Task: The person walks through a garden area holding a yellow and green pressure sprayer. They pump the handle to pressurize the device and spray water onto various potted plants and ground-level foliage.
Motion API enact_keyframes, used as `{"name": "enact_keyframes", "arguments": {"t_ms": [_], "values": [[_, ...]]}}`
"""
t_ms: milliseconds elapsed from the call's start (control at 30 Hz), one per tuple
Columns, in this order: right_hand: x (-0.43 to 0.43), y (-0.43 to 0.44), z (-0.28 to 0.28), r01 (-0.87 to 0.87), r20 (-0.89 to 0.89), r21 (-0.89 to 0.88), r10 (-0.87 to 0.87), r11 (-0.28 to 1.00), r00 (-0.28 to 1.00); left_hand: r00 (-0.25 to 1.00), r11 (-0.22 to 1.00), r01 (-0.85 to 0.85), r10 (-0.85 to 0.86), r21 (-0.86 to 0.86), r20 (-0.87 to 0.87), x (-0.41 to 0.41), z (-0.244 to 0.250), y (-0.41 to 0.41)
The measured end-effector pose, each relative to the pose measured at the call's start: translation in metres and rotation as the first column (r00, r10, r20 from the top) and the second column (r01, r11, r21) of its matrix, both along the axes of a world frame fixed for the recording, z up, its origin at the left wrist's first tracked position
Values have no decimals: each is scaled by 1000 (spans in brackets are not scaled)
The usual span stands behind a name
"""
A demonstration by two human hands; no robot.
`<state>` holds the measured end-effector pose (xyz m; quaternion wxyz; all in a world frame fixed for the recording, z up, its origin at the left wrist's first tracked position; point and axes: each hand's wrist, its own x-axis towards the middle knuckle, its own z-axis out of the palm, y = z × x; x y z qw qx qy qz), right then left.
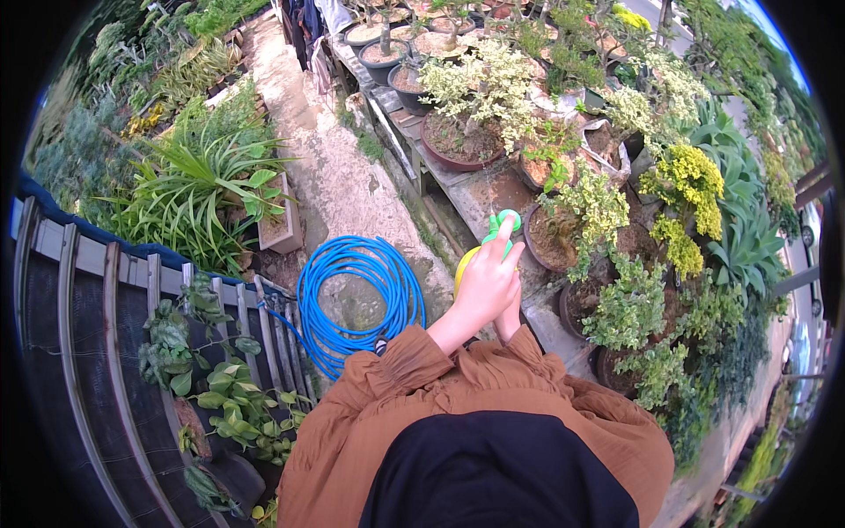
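A pump spray bottle with a yellow body (465, 269) and a green spray head (503, 224) is held out in front of me. My left hand (480, 282) wraps over its upper part, and a finger reaches up along the green head. Close behind it, my right hand (508, 315) grips the bottle too; most of that hand is hidden by the left. The nozzle points away from me, towards a shrub with pale leaves (485, 86) in a wide brown pot (462, 158). Just right of the head stands another brown pot (551, 241) holding a variegated shrub (591, 214).
A coiled blue hose (310, 284) lies on the concrete path (330, 158) to my left. Beyond it are a slatted rack (109, 317) and a planter (284, 228) with strap-leaved plants. Several potted plants crowd the ledge at right. Clothes (304, 26) hang at the far end.
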<state>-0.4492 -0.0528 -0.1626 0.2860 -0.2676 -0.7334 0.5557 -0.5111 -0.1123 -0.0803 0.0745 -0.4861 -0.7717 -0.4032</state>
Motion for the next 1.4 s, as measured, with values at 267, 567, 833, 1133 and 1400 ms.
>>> {"name": "enact_keyframes", "arguments": {"t_ms": [267,567,833,1133,1400], "values": [[-8,-9,-2,-63,95,10,61,998,994,1000,1000,21,-21,-13,5,-15,5,-18],[-25,-35,1,39,100,261,-67,964,993,996,997,77,-77,-1,41,-33,1,-45],[-38,-50,22,47,61,176,-59,983,996,997,996,76,-76,47,-5,-47,7,-59],[-59,-33,45,-115,167,244,75,963,983,991,984,55,-33,168,-131,-61,48,-61],[-72,-44,45,-9,-28,139,13,990,1000,992,982,33,-9,184,-129,-69,46,-72]]}}
